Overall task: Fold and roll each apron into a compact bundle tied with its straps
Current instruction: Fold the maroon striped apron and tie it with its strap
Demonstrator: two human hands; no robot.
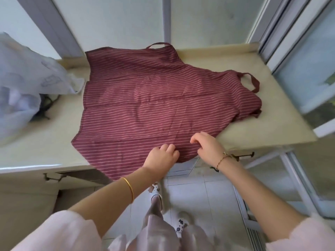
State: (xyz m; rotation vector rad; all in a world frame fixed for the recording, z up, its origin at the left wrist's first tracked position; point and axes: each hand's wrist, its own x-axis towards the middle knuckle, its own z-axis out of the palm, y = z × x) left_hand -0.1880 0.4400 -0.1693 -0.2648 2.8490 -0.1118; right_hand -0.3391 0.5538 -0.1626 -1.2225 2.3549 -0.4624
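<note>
Head view, maroon apron (145,98) with thin pale stripes spread flat on a beige countertop (235,87). The apron's near corner hangs over the counter's front edge and is partly covered by the two hands, so the hem there cannot be traced. Of the straps, one loop (159,44) shows at the apron's far edge, a second loop (251,82) at its right edge, and a short strap end (258,113) just nearer than that; the rest of each lies under the cloth. Left of the apron a pale plastic bag (21,84) is blurred and cut off by the frame edge; a dark item (45,105) beneath it is too unclear to identify.

Both forearms reach forward from the lower frame, converging on the apron's near edge. The left hand (161,157), with a gold bangle (129,187) on its forearm, lies knuckles up on the cloth where it overhangs the counter. The right hand (206,144), with a cord bracelet (223,158) on its wrist, is just right of it, wrist raised, the two hands close but apart.

Grip: the left fingers are curled down into the cloth with tips hidden, so whether they hold a fold cannot be told. The right thumb and curled fingers pinch a small ridge of apron cloth, which puckers between the hands
</note>
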